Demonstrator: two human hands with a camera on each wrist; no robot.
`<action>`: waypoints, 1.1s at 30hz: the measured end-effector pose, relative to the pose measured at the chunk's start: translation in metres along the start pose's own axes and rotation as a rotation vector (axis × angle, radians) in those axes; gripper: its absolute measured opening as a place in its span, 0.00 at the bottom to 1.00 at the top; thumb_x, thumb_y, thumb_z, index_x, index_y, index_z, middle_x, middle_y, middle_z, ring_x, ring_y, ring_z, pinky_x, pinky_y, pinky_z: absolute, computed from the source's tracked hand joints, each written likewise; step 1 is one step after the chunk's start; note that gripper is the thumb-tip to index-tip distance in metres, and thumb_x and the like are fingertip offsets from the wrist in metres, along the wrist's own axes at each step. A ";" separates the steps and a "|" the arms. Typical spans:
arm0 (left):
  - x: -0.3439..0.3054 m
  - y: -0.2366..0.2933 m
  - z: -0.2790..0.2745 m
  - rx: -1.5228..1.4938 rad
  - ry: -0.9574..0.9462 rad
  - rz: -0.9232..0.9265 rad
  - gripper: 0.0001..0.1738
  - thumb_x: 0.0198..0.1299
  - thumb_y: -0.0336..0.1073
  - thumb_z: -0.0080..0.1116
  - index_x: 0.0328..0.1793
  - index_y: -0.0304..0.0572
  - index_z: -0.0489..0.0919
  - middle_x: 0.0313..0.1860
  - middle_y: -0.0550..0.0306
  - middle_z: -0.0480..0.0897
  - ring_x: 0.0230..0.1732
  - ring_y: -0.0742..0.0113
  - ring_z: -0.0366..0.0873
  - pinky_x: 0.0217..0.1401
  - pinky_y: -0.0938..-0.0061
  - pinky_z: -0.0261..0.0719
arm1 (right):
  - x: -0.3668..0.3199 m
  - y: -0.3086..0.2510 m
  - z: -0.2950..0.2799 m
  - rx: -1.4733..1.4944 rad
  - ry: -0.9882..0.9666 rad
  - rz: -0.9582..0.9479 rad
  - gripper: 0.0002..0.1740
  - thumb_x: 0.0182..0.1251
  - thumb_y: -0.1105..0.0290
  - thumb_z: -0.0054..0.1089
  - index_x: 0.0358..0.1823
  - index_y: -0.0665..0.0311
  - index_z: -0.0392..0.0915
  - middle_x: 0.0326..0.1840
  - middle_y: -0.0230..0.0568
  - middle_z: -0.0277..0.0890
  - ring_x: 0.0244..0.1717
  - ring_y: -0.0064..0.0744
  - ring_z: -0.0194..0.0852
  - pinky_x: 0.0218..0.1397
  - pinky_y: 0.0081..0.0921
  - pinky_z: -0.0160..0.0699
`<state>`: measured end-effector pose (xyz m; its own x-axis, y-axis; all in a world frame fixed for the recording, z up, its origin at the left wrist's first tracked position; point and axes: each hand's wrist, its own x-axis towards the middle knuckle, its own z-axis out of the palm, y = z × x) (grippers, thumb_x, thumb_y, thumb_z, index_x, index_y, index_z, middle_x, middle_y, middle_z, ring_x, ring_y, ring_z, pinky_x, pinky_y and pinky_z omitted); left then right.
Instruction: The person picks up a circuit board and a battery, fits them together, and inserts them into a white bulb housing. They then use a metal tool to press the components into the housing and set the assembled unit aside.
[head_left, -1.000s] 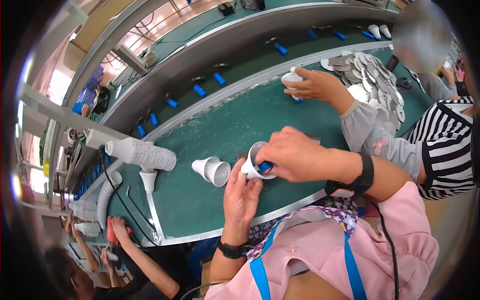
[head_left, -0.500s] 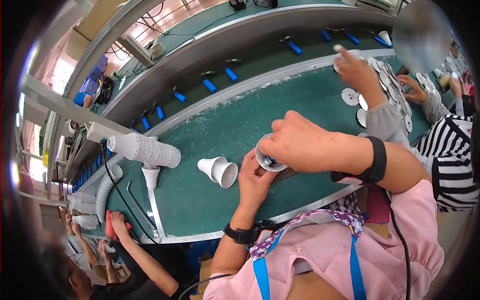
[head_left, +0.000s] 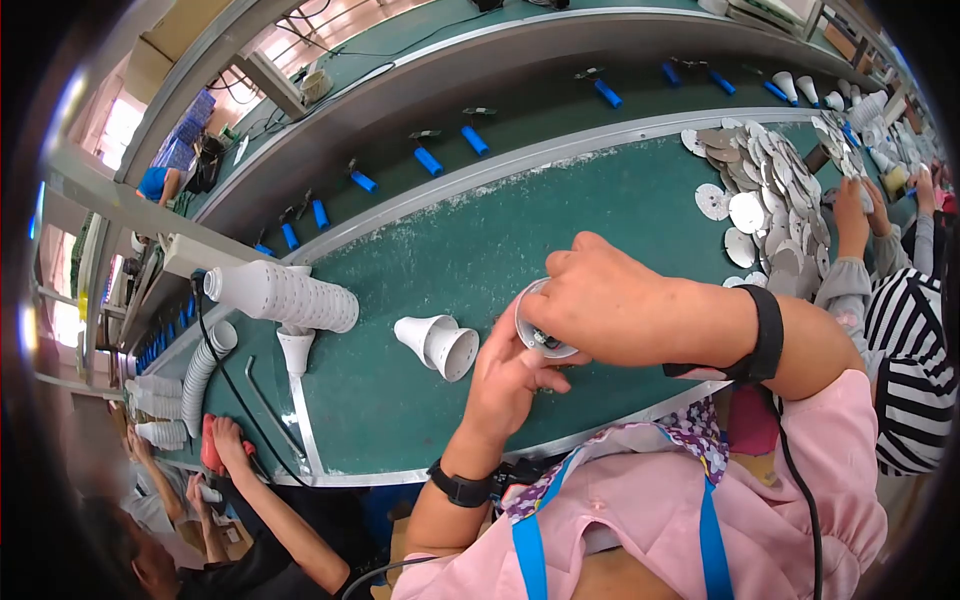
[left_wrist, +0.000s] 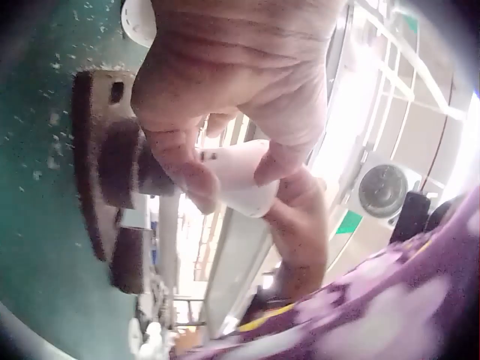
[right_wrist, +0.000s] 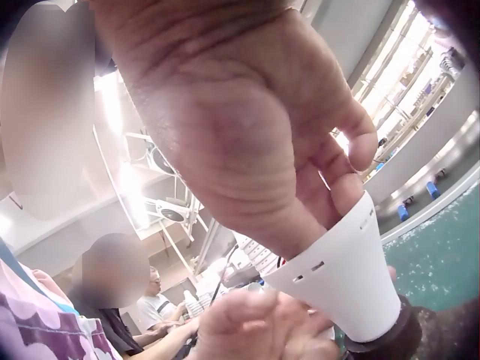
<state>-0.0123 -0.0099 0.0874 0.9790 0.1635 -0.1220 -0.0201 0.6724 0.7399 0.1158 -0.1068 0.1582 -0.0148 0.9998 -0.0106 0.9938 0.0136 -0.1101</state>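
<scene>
A white funnel-shaped cup (head_left: 524,318) is between the two hands, wide mouth up, its narrow end at a dark fixture (right_wrist: 390,341). The left hand (head_left: 503,385) holds the cup's side with thumb and fingers, seen closely around the cup (left_wrist: 236,176) in the left wrist view. From above, the right hand (head_left: 610,305) reaches its curled fingers into the mouth of the cup (right_wrist: 349,274); the fingertips are hidden inside. A small circuit part (head_left: 545,340) shows within the cup, under the right hand.
Two nested white cups (head_left: 447,350) lie left of the hands. Farther left are a long cup stack (head_left: 285,295) and a bent rod (head_left: 270,405). White discs (head_left: 770,205) are heaped at the right, near another person. Blue cylinders (head_left: 427,161) line the trough behind.
The cup has gone from tilted to mouth up, and the right hand has moved over its mouth, covering the blue part. The neighbour's reaching hand has drawn back to the right.
</scene>
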 end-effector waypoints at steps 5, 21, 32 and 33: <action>0.009 0.002 0.006 0.064 0.128 -0.113 0.26 0.58 0.31 0.49 0.63 0.37 0.61 0.45 0.50 0.77 0.37 0.62 0.81 0.27 0.82 0.81 | -0.001 0.002 0.001 0.025 0.029 0.000 0.08 0.40 0.67 0.61 0.24 0.58 0.74 0.21 0.32 0.75 0.31 0.34 0.72 0.32 0.32 0.64; 0.008 0.000 0.009 0.092 0.176 -0.108 0.25 0.56 0.30 0.51 0.60 0.35 0.64 0.43 0.51 0.78 0.31 0.66 0.81 0.25 0.83 0.81 | -0.100 0.026 0.114 0.096 0.392 0.445 0.37 0.44 0.70 0.63 0.59 0.61 0.60 0.40 0.43 0.66 0.40 0.44 0.64 0.42 0.38 0.66; 0.008 -0.002 0.005 0.072 0.154 -0.085 0.25 0.56 0.31 0.51 0.61 0.36 0.63 0.44 0.50 0.78 0.32 0.66 0.81 0.27 0.82 0.81 | -0.038 -0.005 0.001 0.190 0.669 0.121 0.28 0.41 0.70 0.64 0.50 0.54 0.72 0.30 0.37 0.66 0.31 0.38 0.67 0.28 0.31 0.69; 0.008 -0.003 0.006 0.078 0.171 -0.096 0.25 0.56 0.31 0.51 0.61 0.36 0.63 0.44 0.50 0.77 0.33 0.66 0.81 0.27 0.82 0.81 | -0.037 -0.008 0.004 0.128 0.440 0.183 0.28 0.40 0.69 0.65 0.49 0.51 0.73 0.29 0.36 0.66 0.31 0.37 0.67 0.27 0.31 0.69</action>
<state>-0.0035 -0.0145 0.0881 0.9266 0.2263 -0.3002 0.0937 0.6343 0.7674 0.1083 -0.1437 0.1558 0.2341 0.8963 0.3767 0.9539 -0.1371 -0.2668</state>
